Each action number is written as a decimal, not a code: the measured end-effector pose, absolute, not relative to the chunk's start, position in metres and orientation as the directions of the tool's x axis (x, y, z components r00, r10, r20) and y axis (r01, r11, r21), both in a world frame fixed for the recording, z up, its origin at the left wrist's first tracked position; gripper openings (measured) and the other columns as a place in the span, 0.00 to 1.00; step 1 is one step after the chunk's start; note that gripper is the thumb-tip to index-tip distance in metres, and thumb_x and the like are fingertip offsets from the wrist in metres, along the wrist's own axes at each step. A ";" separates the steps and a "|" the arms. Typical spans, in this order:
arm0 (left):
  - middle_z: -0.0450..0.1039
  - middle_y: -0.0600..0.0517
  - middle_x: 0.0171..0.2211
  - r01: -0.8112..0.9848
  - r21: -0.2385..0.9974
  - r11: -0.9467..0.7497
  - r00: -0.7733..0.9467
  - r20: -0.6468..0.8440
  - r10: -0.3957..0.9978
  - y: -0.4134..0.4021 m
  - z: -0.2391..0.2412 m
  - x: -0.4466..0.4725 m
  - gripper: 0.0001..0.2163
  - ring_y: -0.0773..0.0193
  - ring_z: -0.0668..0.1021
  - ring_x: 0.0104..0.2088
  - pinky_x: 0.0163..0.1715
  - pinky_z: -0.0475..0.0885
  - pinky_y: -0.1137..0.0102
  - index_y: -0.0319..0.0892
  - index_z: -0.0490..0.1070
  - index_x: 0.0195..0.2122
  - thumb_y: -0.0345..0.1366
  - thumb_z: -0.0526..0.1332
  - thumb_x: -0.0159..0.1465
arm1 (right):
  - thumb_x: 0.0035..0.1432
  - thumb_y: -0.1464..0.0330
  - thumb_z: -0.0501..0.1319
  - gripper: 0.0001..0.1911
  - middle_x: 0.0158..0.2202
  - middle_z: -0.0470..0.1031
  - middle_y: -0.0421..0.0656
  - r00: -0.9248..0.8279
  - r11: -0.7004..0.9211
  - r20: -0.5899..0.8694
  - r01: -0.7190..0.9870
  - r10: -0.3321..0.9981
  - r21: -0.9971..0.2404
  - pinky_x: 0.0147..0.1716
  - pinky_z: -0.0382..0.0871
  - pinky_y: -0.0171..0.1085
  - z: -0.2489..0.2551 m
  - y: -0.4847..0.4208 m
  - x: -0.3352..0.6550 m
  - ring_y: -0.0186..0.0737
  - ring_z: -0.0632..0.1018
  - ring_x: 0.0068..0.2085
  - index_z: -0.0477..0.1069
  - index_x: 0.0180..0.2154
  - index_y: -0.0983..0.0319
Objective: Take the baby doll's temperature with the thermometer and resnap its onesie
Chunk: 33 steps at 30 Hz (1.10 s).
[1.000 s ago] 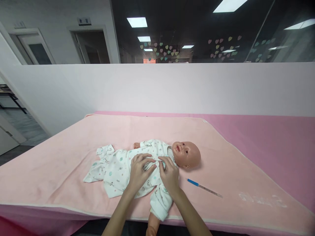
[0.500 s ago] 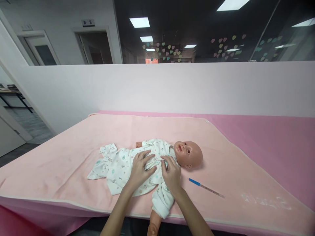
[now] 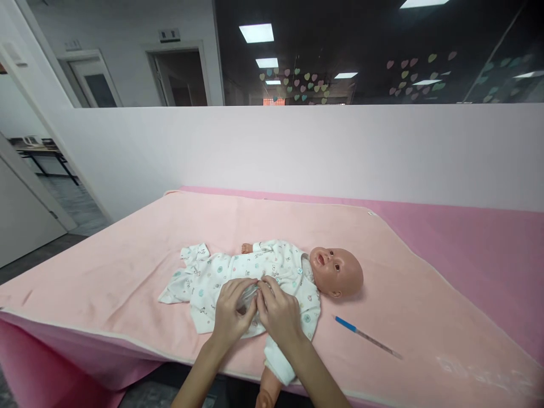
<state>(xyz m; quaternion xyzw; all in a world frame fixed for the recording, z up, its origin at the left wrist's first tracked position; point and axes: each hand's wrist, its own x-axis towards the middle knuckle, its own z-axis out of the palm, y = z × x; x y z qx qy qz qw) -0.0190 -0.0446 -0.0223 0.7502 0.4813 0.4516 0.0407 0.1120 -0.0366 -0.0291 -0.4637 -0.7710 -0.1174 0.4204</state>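
Observation:
A baby doll (image 3: 338,272) lies on its back, head to the right, in white printed baby clothes (image 3: 212,283). My left hand (image 3: 232,311) and my right hand (image 3: 279,310) meet over the near side of its belly. Both hands are closed, fingertips pinching a raised fold of the clothes, with the fingers almost touching. Part of the fold is hidden behind the fingers. Below my right wrist, the doll's near arm (image 3: 270,388) sticks out of its sleeve past the table edge.
A thin stick with a blue end (image 3: 346,324), like a thermometer, lies right of the doll. Clear plastic (image 3: 476,371) lies near the right front. A peach blanket (image 3: 140,243) covers the pink-clothed table (image 3: 480,243). Behind stands a white partition (image 3: 297,150).
My hands have moved from the doll's chest toward its near side and come together. Their fingers have closed on the clothes. The view has shifted slightly left.

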 end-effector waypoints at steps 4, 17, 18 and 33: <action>0.71 0.50 0.41 0.701 0.473 -0.534 0.102 0.674 0.732 -0.046 -0.022 -0.018 0.10 0.60 0.71 0.44 0.44 0.65 0.62 0.45 0.68 0.42 0.32 0.56 0.59 | 0.58 0.71 0.50 0.11 0.41 0.73 0.44 -0.154 0.522 0.747 0.803 0.647 -0.288 0.21 0.62 0.31 -0.031 -0.037 0.114 0.33 0.76 0.29 0.69 0.39 0.61; 0.71 0.51 0.38 0.748 0.433 -0.503 0.102 0.674 0.731 -0.047 -0.021 -0.016 0.07 0.61 0.72 0.41 0.41 0.66 0.64 0.45 0.71 0.37 0.34 0.56 0.59 | 0.62 0.70 0.46 0.08 0.28 0.70 0.39 -0.118 0.574 0.707 0.684 0.697 -0.451 0.23 0.57 0.31 -0.028 -0.040 0.119 0.33 0.71 0.25 0.62 0.34 0.61; 0.71 0.51 0.38 0.749 0.427 -0.507 0.101 0.682 0.724 -0.047 -0.020 -0.016 0.07 0.61 0.72 0.41 0.41 0.66 0.64 0.45 0.71 0.37 0.34 0.57 0.59 | 0.62 0.70 0.46 0.08 0.27 0.69 0.39 -0.112 0.566 0.695 0.679 0.710 -0.468 0.23 0.57 0.31 -0.028 -0.041 0.119 0.33 0.70 0.25 0.62 0.34 0.61; 0.69 0.50 0.33 0.720 0.496 -0.485 -0.036 0.725 0.688 -0.049 -0.021 -0.016 0.07 0.62 0.71 0.37 0.37 0.66 0.65 0.42 0.68 0.25 0.35 0.56 0.59 | 0.60 0.71 0.49 0.06 0.28 0.68 0.40 -0.060 0.590 0.682 0.561 0.729 -0.581 0.26 0.59 0.30 -0.032 -0.042 0.123 0.32 0.69 0.27 0.63 0.34 0.61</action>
